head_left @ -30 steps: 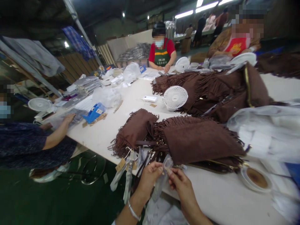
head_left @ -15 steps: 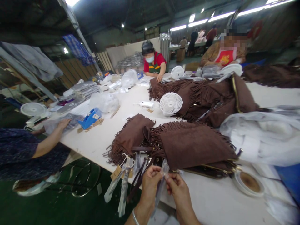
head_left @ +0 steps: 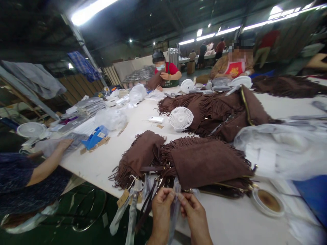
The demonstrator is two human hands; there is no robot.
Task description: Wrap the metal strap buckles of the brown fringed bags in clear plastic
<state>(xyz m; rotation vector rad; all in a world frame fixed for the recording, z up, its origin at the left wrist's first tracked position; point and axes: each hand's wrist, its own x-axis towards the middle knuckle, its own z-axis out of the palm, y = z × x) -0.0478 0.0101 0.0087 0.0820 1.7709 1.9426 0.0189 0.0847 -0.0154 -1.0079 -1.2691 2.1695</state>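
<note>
My left hand (head_left: 162,207) and my right hand (head_left: 192,207) are side by side at the table's near edge. Both pinch a narrow clear plastic sleeve (head_left: 174,214), which hangs down between them; what lies inside it I cannot make out. Just beyond my hands lies a brown fringed bag (head_left: 209,161) with a gold zip. To its left is a second brown fringed bag (head_left: 141,153). From these bags, plastic-wrapped straps (head_left: 131,211), a cardboard tag (head_left: 123,198) and a dark strap (head_left: 146,207) hang over the edge.
A white fan (head_left: 181,118) stands beyond the bags, before a brown fringed pile (head_left: 222,112). At right are clear plastic bags (head_left: 283,148) and a round dish (head_left: 268,200). A blue tape dispenser (head_left: 96,136) sits left, near a co-worker's arm (head_left: 47,166). Other people sit across the table.
The view has shifted a little. My hands keep their pinch on the plastic sleeve, slightly lower in view. Across the table, a co-worker has raised a brown piece.
</note>
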